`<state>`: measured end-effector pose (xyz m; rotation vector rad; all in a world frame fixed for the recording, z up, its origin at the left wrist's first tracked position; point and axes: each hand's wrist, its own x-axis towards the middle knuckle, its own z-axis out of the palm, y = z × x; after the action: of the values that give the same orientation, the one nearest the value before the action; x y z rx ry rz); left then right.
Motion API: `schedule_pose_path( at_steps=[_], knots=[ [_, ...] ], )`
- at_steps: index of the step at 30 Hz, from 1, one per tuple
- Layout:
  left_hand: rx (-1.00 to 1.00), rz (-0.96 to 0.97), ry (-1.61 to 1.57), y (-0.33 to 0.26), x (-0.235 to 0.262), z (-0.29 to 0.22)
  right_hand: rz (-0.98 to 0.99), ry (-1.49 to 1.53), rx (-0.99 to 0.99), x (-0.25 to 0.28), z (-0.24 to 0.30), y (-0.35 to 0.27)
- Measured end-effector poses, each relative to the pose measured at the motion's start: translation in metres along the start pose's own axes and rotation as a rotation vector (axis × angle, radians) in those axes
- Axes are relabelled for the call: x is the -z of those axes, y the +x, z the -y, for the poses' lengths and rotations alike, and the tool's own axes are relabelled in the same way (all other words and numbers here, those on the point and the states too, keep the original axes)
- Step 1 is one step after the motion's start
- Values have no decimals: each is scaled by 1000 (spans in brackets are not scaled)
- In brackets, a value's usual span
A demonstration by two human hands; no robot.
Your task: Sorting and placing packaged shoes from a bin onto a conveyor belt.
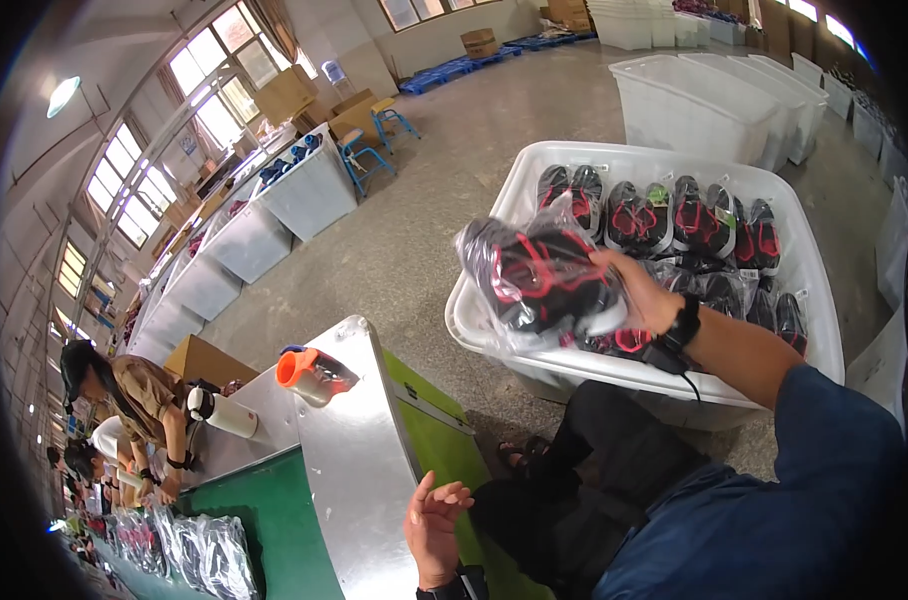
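My right hand (646,290) is closed on a pair of black and red shoes (539,278) in a clear plastic bag, held over the near left rim of a big white bin (829,290). Motion blurs the bag's edges. Inside the bin, several bagged pairs of black and red shoes (704,215) stand in rows. Empty, with its fingers apart and partly curled, my left hand (436,525) is raised beside the metal end of the worktable (349,450). Both wrists wear black bands.
An orange tape dispenser (299,370) and a white bottle (224,412) stand on the table. Bagged shoes (209,550) lie on the green conveyor belt (284,515), where co-workers (144,400) stand at left. White bins (694,105) are at the far right; blue stools (364,160) stand farther back.
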<state>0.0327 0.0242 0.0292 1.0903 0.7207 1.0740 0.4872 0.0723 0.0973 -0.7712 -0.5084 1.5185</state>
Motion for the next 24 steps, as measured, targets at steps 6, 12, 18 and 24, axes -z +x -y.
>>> schedule_pose_path(
  at_steps=[6, 12, 18, 24],
  knots=[
    [22, -5, -41, -2, 0, 1, -239, -547, -90, 61, -19, 63],
    [38, -9, -54, 1, -2, 4, -213, -1238, -226, 121, -47, 88],
    [55, 0, -1, 1, -3, 0, -118, -1610, 535, 102, -81, 104],
    [83, 97, -180, 3, 6, 0, 405, -1536, -76, 105, -79, 129]
  ],
)
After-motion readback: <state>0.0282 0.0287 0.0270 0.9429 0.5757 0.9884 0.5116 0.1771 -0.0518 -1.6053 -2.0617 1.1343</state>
